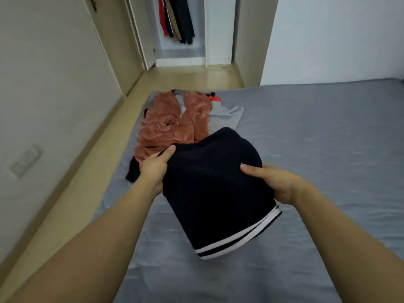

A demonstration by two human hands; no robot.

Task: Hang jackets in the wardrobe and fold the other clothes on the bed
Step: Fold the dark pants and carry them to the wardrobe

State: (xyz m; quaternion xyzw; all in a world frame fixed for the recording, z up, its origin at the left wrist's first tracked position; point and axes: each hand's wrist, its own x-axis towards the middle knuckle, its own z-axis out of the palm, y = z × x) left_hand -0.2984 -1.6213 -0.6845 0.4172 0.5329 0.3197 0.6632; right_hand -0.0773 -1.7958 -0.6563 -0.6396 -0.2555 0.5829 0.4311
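A dark garment [218, 189] with white stripes along its near hem is held up over the bed [317, 138], between both hands. Its far left edge is gripped by the left hand [156, 166]: the thumb is laid over the top of the cloth, and the fingers are hidden beneath it, so the fabric is pinched between them. Its right side is gripped by the right hand [271, 182], with the thumb pressed on the upper face and the fingers tucked out of sight under the cloth. The garment bulges upward between the two grips, and the striped hem hangs toward the near side, close to the sheet; whether it touches cannot be told.

Just beyond the garment, a pink fleece piece [172, 121] is spread on the bed, partly overlapped by the dark cloth's far edge. A grey top [227, 115] lies under and to the right of the fleece. Another dark item [133, 171] is seen beside the left wrist, at the mattress edge. In the wardrobe [216, 29] at the far end, clothes [177, 18] are hung.
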